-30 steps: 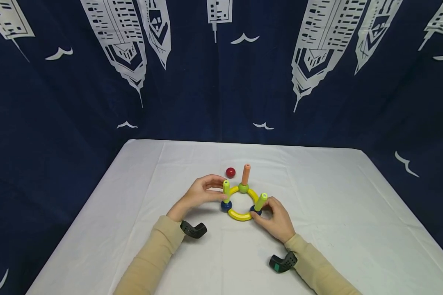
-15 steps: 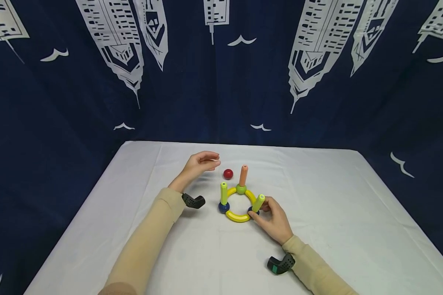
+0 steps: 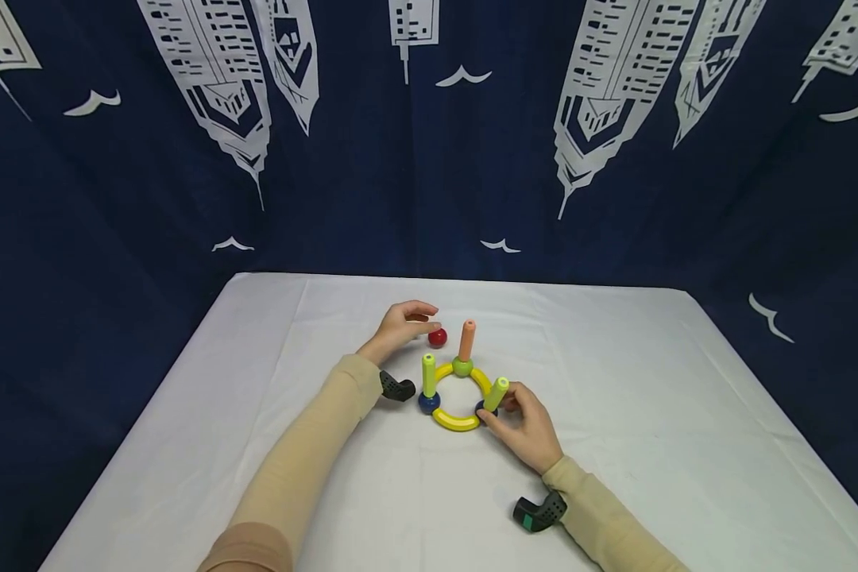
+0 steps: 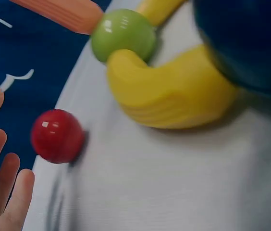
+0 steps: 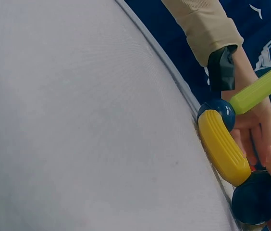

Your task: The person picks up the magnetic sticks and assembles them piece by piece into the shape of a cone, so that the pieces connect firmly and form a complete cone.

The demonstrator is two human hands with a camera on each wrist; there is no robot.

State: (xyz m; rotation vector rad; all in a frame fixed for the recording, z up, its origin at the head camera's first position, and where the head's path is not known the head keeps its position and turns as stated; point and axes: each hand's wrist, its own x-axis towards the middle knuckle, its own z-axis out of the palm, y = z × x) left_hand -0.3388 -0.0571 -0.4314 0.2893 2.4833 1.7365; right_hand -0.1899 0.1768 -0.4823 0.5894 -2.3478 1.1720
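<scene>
Yellow curved pieces [image 3: 456, 422] join a light green ball [image 3: 461, 367] and two dark blue balls into a ring on the white table. From the green ball rises an orange rod [image 3: 467, 340]; a lime rod [image 3: 429, 375] stands on the left blue ball [image 3: 430, 403]. My right hand [image 3: 532, 429] pinches the right blue ball [image 5: 255, 198], whose lime rod [image 3: 496, 392] leans rightward. Behind the ring lies a loose red ball [image 3: 438, 339]. My left hand [image 3: 402, 327] hovers beside it, fingers extended; the left wrist view shows them apart from the ball [image 4: 57, 136].
A white cloth covers the table [image 3: 615, 381]. Behind it hangs a dark blue curtain [image 3: 415, 191] printed with white buildings and birds. Black wrist devices sit on the left wrist [image 3: 398, 388] and the right wrist [image 3: 539, 512].
My left hand has let go of the left lime rod, moved up and away, then come rightward to the red ball. My right hand keeps its pinch at the ring.
</scene>
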